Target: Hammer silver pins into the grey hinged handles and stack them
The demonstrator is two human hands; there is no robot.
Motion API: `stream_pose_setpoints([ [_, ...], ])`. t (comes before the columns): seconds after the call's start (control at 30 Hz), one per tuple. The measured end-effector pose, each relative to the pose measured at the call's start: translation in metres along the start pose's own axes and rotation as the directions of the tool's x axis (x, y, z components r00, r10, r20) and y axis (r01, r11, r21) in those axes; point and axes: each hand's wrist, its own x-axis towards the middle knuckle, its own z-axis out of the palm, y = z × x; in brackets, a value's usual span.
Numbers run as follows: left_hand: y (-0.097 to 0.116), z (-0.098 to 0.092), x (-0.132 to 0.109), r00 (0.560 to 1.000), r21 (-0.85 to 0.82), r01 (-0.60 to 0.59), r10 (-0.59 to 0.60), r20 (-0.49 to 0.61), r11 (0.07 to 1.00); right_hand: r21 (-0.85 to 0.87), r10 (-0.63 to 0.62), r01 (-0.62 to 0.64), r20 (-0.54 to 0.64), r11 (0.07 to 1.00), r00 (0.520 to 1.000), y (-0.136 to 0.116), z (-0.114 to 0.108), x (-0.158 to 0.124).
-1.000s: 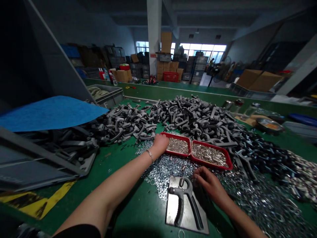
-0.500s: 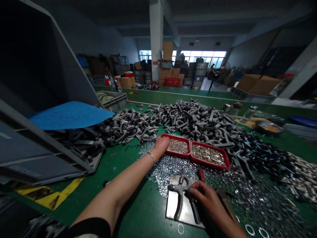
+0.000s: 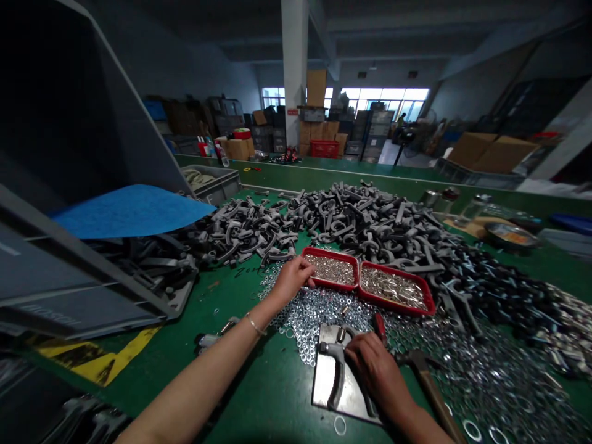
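Compared with half a second ago, the right grip [image 3: 377, 367] has come farther over the metal plate [image 3: 324, 385] and now covers more of the grey handle assembly [image 3: 339, 369] lying on it. Its fingers are bent over the upper part of the assembly's right arm; whether they are closed on it I cannot tell. A second ago this grip was just right of the plate, and the whole assembly showed.

The left grip [image 3: 293, 277], beyond the plate and to its left, was a fist dipped into the left red tray [image 3: 340, 285]; its fingers now show, bent at the tray's near-left edge. I cannot tell whether they grasp anything. The right red tray [image 3: 398, 308] stays beyond the plate, to its right.

Right of the plate, the hammer [image 3: 428, 385] and the red handle [image 3: 380, 327], out of sight a second ago, are in plain view.

As for writing, the green desk [image 3: 266, 401] well left of and beyond the plate bears a handwritten "20" with further marks I cannot make out. Far left of the plate, the grey crate [image 3: 28, 271] carries lettering too unclear to read. The red sign [image 3: 293, 112] on the pillar [image 3: 296, 61], far beyond the plate, is too small to read.
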Motion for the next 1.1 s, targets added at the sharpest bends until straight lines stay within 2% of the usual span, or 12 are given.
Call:
stream_pose_setpoints([
  [0.1,0.001,0.021,-0.049,0.995,-0.146,0.066,-0.055,0.080,0.987,-0.027,0.003,-0.002,0.020,1.000,1.000,0.001,0.000,0.001],
  [0.2,-0.004,0.039,-0.091,0.980,-0.218,0.141,-0.106,0.168,0.966,-0.050,0.017,-0.016,0.023,0.999,1.000,0.000,-0.002,0.001],
  [0.33,-0.009,0.044,-0.121,0.972,-0.241,0.163,-0.114,0.205,0.957,-0.058,0.001,0.001,0.032,0.998,1.000,-0.003,-0.004,-0.005],
  [0.4,-0.009,0.043,-0.126,0.984,-0.161,0.063,-0.035,0.173,0.985,-0.050,0.004,-0.002,0.028,0.999,1.000,-0.004,-0.002,-0.007],
  [0.47,-0.009,0.044,-0.125,0.982,0.025,-0.113,0.108,0.157,0.993,-0.043,0.028,-0.028,0.007,0.999,1.000,-0.003,0.000,-0.006],
  [0.53,-0.011,0.049,-0.122,0.959,0.204,-0.253,0.217,0.183,0.946,-0.034,0.063,-0.063,-0.015,0.997,0.998,-0.002,0.001,-0.003],
  [0.57,-0.013,0.052,-0.121,0.951,0.252,-0.284,0.239,0.196,0.925,-0.025,0.081,-0.082,-0.023,0.996,0.996,-0.002,0.001,-0.002],
  [0.67,-0.018,0.061,-0.118,0.943,0.286,-0.309,0.253,0.216,0.907,0.016,0.147,-0.146,-0.042,0.989,0.988,0.000,-0.004,-0.001],
  [0.8,-0.023,0.064,-0.120,0.943,0.293,-0.312,0.256,0.215,0.904,0.071,0.261,-0.256,-0.072,0.964,0.963,-0.003,-0.024,-0.008],
  [0.87,-0.025,0.064,-0.122,0.954,0.303,-0.285,0.238,0.182,0.909,0.121,0.340,-0.334,-0.037,0.935,0.940,-0.008,-0.036,-0.012],
  [0.97,-0.026,0.062,-0.124,0.963,0.310,-0.259,0.222,0.152,0.915,0.243,0.436,-0.442,0.083,0.863,0.896,-0.018,-0.047,-0.012],
  [1.1,-0.026,0.061,-0.125,0.962,0.296,-0.262,0.224,0.157,0.918,0.357,0.458,-0.462,0.100,0.812,0.883,-0.022,-0.045,-0.009],
])
